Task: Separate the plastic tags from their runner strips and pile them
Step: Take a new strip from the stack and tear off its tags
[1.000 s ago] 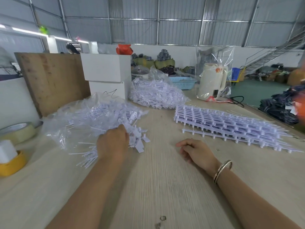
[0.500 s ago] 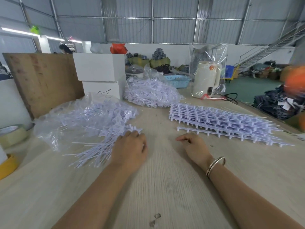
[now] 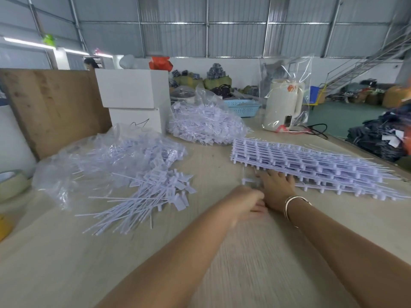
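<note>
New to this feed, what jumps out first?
White plastic dominates: a loose pile of separated tags spilling from a clear bag at left, and a stack of uncut runner strips at right. In the middle, the right hand reaches to the stack's near edge, the blurred left hand beside it. A bagged white kettle stands behind.

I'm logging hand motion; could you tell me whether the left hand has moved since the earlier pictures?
Yes: the left hand left the loose tag pile, crossing rightward toward the runner strips.
</note>
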The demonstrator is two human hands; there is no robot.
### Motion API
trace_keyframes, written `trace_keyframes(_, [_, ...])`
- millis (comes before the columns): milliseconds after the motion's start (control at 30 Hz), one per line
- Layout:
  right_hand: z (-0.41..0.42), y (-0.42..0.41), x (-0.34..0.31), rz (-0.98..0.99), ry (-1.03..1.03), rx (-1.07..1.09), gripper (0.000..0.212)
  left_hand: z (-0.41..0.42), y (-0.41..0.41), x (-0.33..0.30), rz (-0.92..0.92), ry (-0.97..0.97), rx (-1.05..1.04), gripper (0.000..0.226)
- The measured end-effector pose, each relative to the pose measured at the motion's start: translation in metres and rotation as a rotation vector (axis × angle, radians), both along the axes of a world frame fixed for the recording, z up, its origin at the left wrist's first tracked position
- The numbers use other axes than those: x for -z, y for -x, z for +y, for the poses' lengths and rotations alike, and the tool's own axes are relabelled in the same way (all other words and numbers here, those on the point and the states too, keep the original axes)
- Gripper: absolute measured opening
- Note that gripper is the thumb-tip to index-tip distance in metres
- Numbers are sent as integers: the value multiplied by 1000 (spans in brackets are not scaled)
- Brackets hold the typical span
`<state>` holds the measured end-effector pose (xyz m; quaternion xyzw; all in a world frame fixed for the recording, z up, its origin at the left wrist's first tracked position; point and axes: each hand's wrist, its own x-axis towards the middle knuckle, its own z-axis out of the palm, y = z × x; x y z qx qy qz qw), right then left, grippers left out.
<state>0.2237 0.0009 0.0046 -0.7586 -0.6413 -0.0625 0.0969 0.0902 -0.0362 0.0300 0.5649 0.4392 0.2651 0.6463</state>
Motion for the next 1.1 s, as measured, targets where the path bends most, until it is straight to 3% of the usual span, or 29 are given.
trace_keyframes(67, [-2,-6,-2,20,-48,-67,39,12,-16,-1,-145,169,-95,10])
trace_keyframes(200, [-8,-12,-16,214,-116,-270,29,39,-37,2,-219,175,-274,12])
trace_keyframes(333, [-14,-12,-15,295,-42,-409,22,52,-47,8,-262,172,-451,21])
trace_keyframes(467, [-14,-21,-18,597,-124,-268,21,49,-43,10,-298,162,-505,29])
trace_keyframes(600, [-13,-30,-18,494,54,-208,32,39,-34,6,-250,127,-491,35])
trace_keyframes(700, [-14,-38,-17,390,90,-245,35,36,-15,9,-260,104,-496,39])
trace_keyframes(833, [-14,-43,-16,353,112,-292,38,25,16,11,-193,25,-592,23])
trace_keyframes(900, [-16,-45,-16,309,139,-316,36,23,31,11,-154,-16,-633,29])
trace_keyframes(1100, [-22,-53,-16,451,131,-341,29,12,48,-13,-129,-223,-654,31])
